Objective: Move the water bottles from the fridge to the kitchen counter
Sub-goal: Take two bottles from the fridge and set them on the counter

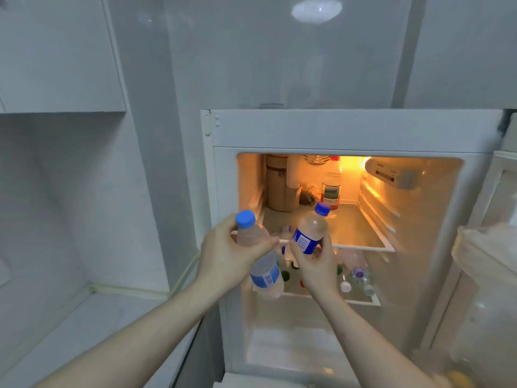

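Observation:
My left hand (228, 256) grips a clear water bottle (258, 253) with a blue cap and blue label, held upright at the fridge's left front edge. My right hand (317, 266) holds a second blue-capped water bottle (310, 229), tilted to the right, in front of the upper shelf. The fridge (349, 130) stands open and lit inside. More bottles and caps (355, 273) lie on the lower shelf, partly hidden behind my hands.
The pale kitchen counter (84, 326) runs along the lower left, below a wall cabinet (56, 51). On the upper shelf stand a brown carton (277, 183) and a red-capped bottle (331, 183). The fridge door (486, 261) hangs open at the right.

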{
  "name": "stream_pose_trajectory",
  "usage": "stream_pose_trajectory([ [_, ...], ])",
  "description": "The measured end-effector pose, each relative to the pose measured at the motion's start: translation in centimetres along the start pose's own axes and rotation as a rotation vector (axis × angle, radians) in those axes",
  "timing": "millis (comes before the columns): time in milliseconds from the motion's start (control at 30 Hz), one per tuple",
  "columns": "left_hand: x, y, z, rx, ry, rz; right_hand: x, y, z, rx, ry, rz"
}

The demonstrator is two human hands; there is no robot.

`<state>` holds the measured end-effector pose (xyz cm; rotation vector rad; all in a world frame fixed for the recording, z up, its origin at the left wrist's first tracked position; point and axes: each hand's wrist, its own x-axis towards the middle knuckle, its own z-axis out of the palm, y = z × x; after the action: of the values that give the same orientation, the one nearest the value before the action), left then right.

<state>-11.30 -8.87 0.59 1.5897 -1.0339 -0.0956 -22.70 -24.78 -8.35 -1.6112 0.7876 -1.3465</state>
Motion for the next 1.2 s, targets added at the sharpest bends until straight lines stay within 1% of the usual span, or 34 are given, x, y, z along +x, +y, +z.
stream_pose_trajectory([
  [133,-7.3,-1.0,-6.4,0.031,0.093,-0.12,-6.5,-2.7,3.2,0.088,-0.208,-0.019],
  [200,-10.6,-1.6,-9.1,0.069,0.131,-0.166,-9.4,-3.9,4.4,0.111,-0.297,0.009],
  [233,-13.2,-2.0,-11.6,0.099,0.179,-0.206,-12.0,-4.9,6.0,0.126,-0.385,0.031],
  [300,-16.1,-2.9,-14.4,0.147,0.221,-0.267,-15.0,-5.8,7.2,0.149,-0.464,0.058],
  [400,-22.1,-3.7,-19.6,0.261,0.373,-0.371,-20.9,-7.9,10.1,0.186,-0.683,0.102],
  [533,-28.7,-3.8,-24.4,0.397,0.528,-0.453,-26.9,-9.6,13.2,0.254,-0.916,0.149],
  [600,-31.5,-3.7,-26.2,0.454,0.604,-0.497,-29.6,-10.2,14.7,0.302,-1.006,0.184],
  [633,-32.5,-3.7,-26.8,0.486,0.645,-0.523,-30.6,-10.5,15.4,0.33,-1.047,0.201],
  [700,-35.1,-3.2,-28.3,0.532,0.733,-0.597,-33.2,-11.3,17.4,0.369,-1.182,0.2],
  [767,-37.3,-2.8,-29.3,0.589,0.811,-0.654,-35.2,-12.2,19.3,0.369,-1.333,0.152],
  [800,-39.1,-2.5,-30.0,0.611,0.875,-0.695,-36.9,-12.7,20.5,0.371,-1.441,0.132],
  [900,-42.5,-1.9,-30.5,0.627,0.982,-0.763,-39.7,-13.2,22.1,0.365,-1.624,0.123],
  [967,-44.9,-1.3,-30.4,0.619,1.088,-0.806,-41.9,-13.3,22.8,0.36,-1.752,0.074],
  [1000,-45.2,-1.2,-30.1,0.612,1.095,-0.821,-42.1,-12.9,22.9,0.347,-1.765,0.066],
  [1067,-47.8,-0.4,-29.8,0.62,1.185,-0.868,-44.4,-13.4,23.4,0.347,-1.882,0.017],
  [1134,-50.4,0.6,-29.5,0.638,1.257,-0.905,-46.7,-14.5,23.6,0.353,-1.978,-0.054],
  [1200,-54.1,2.5,-29.1,0.655,1.377,-0.927,-50.4,-16.5,23.1,0.384,-2.109,-0.139],
])
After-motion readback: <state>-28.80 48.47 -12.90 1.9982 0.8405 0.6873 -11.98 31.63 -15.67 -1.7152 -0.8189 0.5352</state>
